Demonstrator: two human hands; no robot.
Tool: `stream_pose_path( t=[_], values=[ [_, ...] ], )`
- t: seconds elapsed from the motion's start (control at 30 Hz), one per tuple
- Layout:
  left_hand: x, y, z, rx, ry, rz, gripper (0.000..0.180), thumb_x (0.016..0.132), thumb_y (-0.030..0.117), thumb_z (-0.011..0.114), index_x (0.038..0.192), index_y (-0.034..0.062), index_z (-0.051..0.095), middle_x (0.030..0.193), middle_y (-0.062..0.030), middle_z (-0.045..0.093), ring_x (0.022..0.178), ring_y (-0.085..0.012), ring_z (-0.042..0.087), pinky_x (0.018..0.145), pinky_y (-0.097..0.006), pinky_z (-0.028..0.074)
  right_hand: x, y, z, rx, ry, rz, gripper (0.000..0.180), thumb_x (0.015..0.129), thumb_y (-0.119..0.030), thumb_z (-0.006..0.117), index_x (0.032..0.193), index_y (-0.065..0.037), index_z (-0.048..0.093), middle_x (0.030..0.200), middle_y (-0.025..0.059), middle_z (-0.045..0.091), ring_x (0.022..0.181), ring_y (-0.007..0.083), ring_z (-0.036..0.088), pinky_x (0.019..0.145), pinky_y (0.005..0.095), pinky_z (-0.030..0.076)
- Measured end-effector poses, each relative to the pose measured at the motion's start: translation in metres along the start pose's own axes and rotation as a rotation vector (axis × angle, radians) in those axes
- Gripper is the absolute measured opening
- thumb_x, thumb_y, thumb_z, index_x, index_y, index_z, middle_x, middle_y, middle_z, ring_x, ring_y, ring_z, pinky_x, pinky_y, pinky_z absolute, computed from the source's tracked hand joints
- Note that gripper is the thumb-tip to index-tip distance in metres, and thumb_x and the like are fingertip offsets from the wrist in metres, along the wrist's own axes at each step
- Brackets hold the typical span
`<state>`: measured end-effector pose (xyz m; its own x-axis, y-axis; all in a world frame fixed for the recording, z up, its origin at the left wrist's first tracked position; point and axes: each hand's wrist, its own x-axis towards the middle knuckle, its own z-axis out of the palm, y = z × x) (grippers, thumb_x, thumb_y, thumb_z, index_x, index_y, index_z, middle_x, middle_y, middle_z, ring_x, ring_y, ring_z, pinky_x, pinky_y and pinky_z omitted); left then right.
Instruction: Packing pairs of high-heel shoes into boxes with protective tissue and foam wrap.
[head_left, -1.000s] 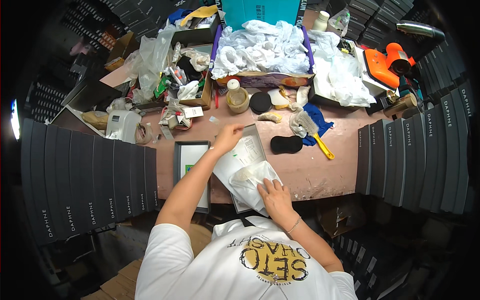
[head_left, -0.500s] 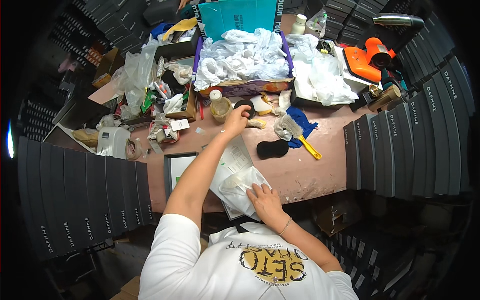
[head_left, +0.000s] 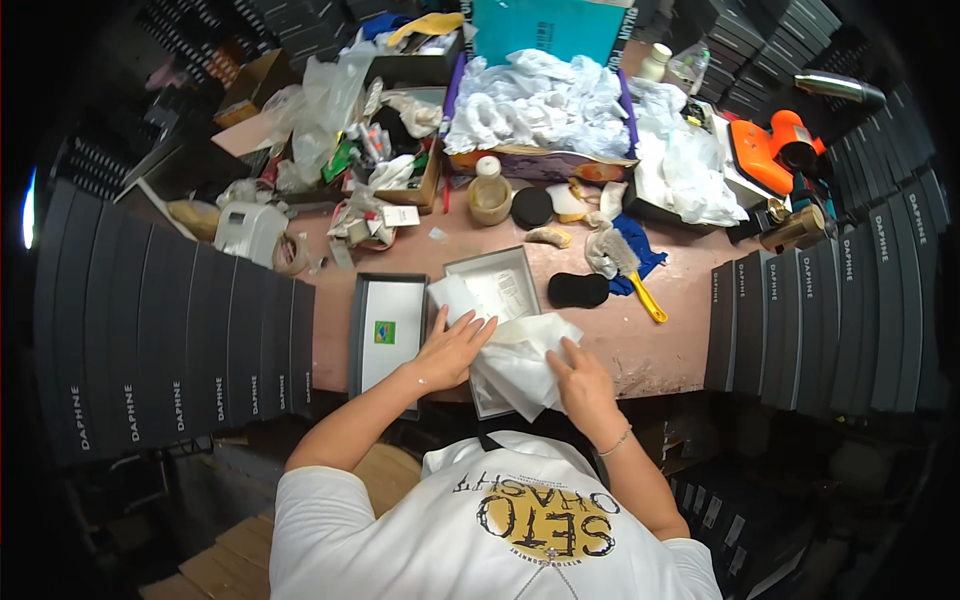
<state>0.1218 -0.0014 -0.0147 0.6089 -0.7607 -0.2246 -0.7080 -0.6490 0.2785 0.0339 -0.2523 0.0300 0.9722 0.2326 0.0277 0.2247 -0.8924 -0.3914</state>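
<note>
A grey shoebox base (head_left: pixel 532 285) lies on the table before me, lined with white tissue paper (head_left: pixel 522 352) that spills over its near right side. My left hand (head_left: pixel 455 348) rests across the box's left edge, fingers stretched over the paper. On the paper's right part lies my right hand (head_left: pixel 583 378), its fingers extended and slightly blurred. Whatever the paper covers is hidden. Left of this box sits a dark-rimmed lid (head_left: pixel 357 335) with a white inside and a small green sticker (head_left: pixel 384 332).
Rows of dark shoeboxes stand at left (head_left: pixel 150 330) and right (head_left: pixel 800 320). Behind are a carton of crumpled paper (head_left: pixel 540 165), a bottle (head_left: pixel 489 195), a round black tin (head_left: pixel 532 207), a yellow-handled brush (head_left: pixel 648 290), a black sponge (head_left: pixel 578 291) and an orange device (head_left: pixel 757 158).
My left hand has come back from the round black tin to the paper-lined box. The tissue paper has spread and shifted under my right hand. The whole view has turned slightly.
</note>
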Motion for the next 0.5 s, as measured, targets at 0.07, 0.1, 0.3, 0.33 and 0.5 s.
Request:
stream_pose_path(
  t=[0.07, 0.1, 0.3, 0.33, 0.5],
  values=[
    [-0.001, -0.004, 0.008, 0.015, 0.052, 0.024, 0.072, 0.073, 0.012, 0.065, 0.139, 0.0068, 0.035, 0.129, -0.0135, 0.048, 0.129, -0.0303, 0.038, 0.108, -0.059, 0.018, 0.0, 0.005, -0.015, -0.052, -0.026, 0.014, 0.037, 0.077, -0.005, 0.054, 0.114, -0.007, 0.061, 0.125, 0.0199, 0.053, 0.102, 0.0335, 0.056, 0.083, 0.0418, 0.048],
    [0.001, -0.009, 0.016, 0.048, 0.004, 0.022, 0.065, 0.075, 0.013, 0.064, 0.136, 0.0067, 0.04, 0.127, -0.0131, 0.049, 0.128, -0.0298, 0.039, 0.108, -0.059, 0.018, 0.002, 0.009, -0.022, -0.094, -0.015, 0.02, 0.037, 0.077, -0.005, 0.054, 0.114, -0.007, 0.06, 0.125, 0.0198, 0.053, 0.103, 0.0333, 0.056, 0.083, 0.0415, 0.048],
    [0.023, -0.02, 0.051, 0.054, 0.065, 0.163, 0.039, 0.08, 0.018, 0.058, 0.118, 0.0083, 0.058, 0.111, -0.0109, 0.057, 0.122, -0.0314, 0.046, 0.106, -0.065, 0.017, 0.031, 0.019, -0.057, -0.465, 0.06, -0.007, 0.036, 0.078, -0.008, 0.054, 0.114, -0.006, 0.06, 0.127, 0.0183, 0.052, 0.103, 0.03, 0.055, 0.078, 0.038, 0.048],
    [0.027, -0.015, 0.048, 0.083, -0.013, 0.127, 0.039, 0.081, 0.018, 0.058, 0.118, 0.0079, 0.059, 0.112, -0.0113, 0.057, 0.122, -0.0324, 0.046, 0.106, -0.066, 0.016, 0.038, 0.014, -0.056, -0.5, 0.049, -0.026, 0.036, 0.078, -0.009, 0.054, 0.114, -0.006, 0.06, 0.127, 0.018, 0.052, 0.103, 0.0292, 0.054, 0.077, 0.037, 0.047],
    [0.04, -0.003, 0.068, 0.204, -0.069, -0.078, 0.037, 0.082, 0.021, 0.054, 0.115, 0.0056, 0.061, 0.118, -0.0144, 0.057, 0.122, -0.0356, 0.045, 0.104, -0.069, 0.013, 0.089, -0.035, -0.006, -0.589, -0.002, -0.117, 0.027, 0.079, -0.012, 0.055, 0.104, -0.004, 0.062, 0.127, 0.0178, 0.052, 0.095, 0.0262, 0.057, 0.072, 0.0366, 0.049]
  ],
)
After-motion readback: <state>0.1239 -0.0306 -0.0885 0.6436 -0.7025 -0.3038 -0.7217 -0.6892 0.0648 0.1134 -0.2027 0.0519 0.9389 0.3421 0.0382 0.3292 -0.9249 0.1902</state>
